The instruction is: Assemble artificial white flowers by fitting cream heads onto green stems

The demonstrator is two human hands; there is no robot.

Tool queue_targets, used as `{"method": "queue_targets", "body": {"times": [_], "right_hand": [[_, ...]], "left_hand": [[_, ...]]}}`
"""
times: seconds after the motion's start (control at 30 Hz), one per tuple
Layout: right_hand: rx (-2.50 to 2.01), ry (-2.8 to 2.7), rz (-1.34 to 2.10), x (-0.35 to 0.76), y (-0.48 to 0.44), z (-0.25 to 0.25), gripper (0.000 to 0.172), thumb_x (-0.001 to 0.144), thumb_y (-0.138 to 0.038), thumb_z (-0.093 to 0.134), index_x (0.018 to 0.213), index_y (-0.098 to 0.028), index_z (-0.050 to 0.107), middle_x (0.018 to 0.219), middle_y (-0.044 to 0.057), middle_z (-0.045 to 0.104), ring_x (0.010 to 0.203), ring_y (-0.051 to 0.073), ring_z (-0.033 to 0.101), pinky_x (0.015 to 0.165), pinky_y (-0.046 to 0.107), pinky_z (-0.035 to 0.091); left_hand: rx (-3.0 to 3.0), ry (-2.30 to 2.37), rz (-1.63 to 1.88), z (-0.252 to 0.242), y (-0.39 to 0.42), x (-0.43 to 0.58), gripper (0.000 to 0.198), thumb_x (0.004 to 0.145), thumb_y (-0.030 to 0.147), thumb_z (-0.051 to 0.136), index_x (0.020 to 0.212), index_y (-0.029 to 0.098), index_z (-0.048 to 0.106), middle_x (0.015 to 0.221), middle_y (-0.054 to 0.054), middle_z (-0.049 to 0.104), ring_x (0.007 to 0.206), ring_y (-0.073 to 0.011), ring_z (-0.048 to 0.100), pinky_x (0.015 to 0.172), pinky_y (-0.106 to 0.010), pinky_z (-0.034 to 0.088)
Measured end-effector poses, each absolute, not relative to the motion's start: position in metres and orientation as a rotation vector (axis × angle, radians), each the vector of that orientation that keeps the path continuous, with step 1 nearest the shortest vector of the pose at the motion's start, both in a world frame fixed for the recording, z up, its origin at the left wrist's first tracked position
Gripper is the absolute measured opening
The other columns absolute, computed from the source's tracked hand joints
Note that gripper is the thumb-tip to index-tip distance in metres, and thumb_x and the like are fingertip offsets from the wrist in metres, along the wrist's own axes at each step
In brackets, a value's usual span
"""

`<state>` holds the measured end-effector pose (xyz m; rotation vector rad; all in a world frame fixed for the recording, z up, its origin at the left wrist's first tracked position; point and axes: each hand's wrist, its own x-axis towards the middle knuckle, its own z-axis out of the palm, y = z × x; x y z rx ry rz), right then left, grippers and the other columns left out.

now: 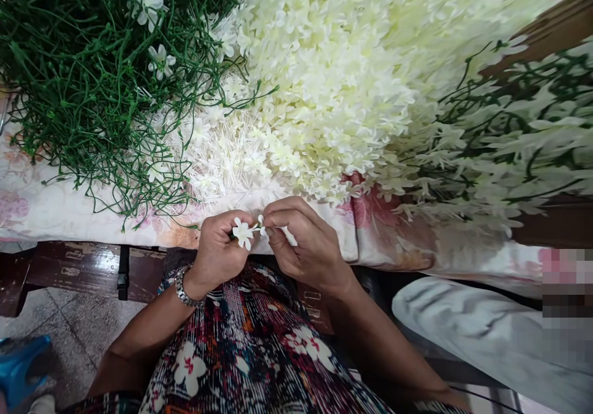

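My left hand (220, 250) is closed around an artificial flower stem, whose green shows only in a small bit. A white artificial flower (243, 233) sticks out past its thumb. Close beside it, my right hand (308, 244) pinches a small white blossom (262, 225) between thumb and forefinger, at the tip of the same sprig as far as I can see. Both hands are near the table's front edge, above my lap. Beyond them lies a large heap of loose cream-white blossoms (324, 86).
Bare green plastic stems (92, 92) are piled at the left, a few bearing white flowers. Finished-looking white sprays (532, 136) lie at the right. A floral cloth (152, 216) covers the table. A blue stool (23, 367) stands at lower left; another person's light-clothed leg (463, 321) is at right.
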<state>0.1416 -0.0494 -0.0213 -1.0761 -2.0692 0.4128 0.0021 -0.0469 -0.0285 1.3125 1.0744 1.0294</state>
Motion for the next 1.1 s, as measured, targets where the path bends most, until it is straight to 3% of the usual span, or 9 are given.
{"method": "queue_targets", "body": {"times": [0.23,0.37,0.43,0.57,0.87,1.1], "right_hand": [[-1.069,-2.04,0.501,0.143,-0.051,-0.014,0.014,0.075,-0.006,0.045,0.085,-0.016,0.049,0.079,0.005,0.051,0.077,0.013,0.051,0.065,0.028,0.046],[-1.086,-1.981,0.508,0.151,-0.052,0.0,0.02,0.072,-0.011,0.053,0.091,-0.018,0.052,0.093,0.007,0.054,0.089,0.017,0.053,0.074,0.033,0.046],[-1.09,-1.949,0.457,0.154,-0.053,0.005,0.024,0.07,-0.011,0.055,0.092,-0.019,0.053,0.091,0.006,0.055,0.085,0.017,0.054,0.071,0.032,0.046],[-1.084,-1.913,0.471,0.152,-0.055,0.007,0.025,0.068,-0.011,0.055,0.092,-0.019,0.054,0.079,0.004,0.056,0.073,0.014,0.054,0.06,0.028,0.046],[-1.162,-1.912,0.552,0.143,-0.056,0.003,0.013,0.07,-0.011,0.054,0.081,-0.016,0.052,0.071,0.001,0.055,0.067,0.011,0.05,0.059,0.025,0.042],[-1.193,-1.877,0.673,0.143,-0.054,-0.001,0.01,0.07,-0.011,0.054,0.078,-0.016,0.052,0.068,0.0,0.054,0.064,0.009,0.049,0.057,0.024,0.04]], "left_hand": [[1.234,1.032,1.03,-0.03,-0.045,-0.001,0.006,0.062,0.011,0.055,0.056,0.014,0.054,0.05,0.004,0.046,0.047,-0.0058,0.037,0.045,-0.018,0.031],[1.093,0.979,1.051,-0.033,-0.046,-0.007,0.009,0.064,0.023,0.061,0.065,0.014,0.059,0.054,0.002,0.05,0.046,-0.0066,0.039,0.043,-0.019,0.032],[1.062,0.976,1.099,-0.034,-0.046,-0.008,0.012,0.064,0.025,0.062,0.066,0.014,0.059,0.055,0.001,0.05,0.046,-0.0069,0.039,0.043,-0.019,0.032],[1.215,0.962,1.248,-0.03,-0.048,-0.008,0.008,0.068,0.021,0.057,0.064,0.015,0.059,0.055,0.001,0.049,0.05,-0.0081,0.042,0.048,-0.021,0.034],[1.599,0.912,1.353,-0.032,-0.049,-0.009,0.021,0.065,0.006,0.052,0.081,0.015,0.062,0.063,-0.001,0.053,0.056,-0.0099,0.049,0.052,-0.023,0.038],[1.661,0.912,1.304,-0.036,-0.049,-0.011,0.023,0.063,0.003,0.05,0.08,0.014,0.061,0.062,-0.001,0.052,0.056,-0.0097,0.047,0.052,-0.023,0.037]]}}
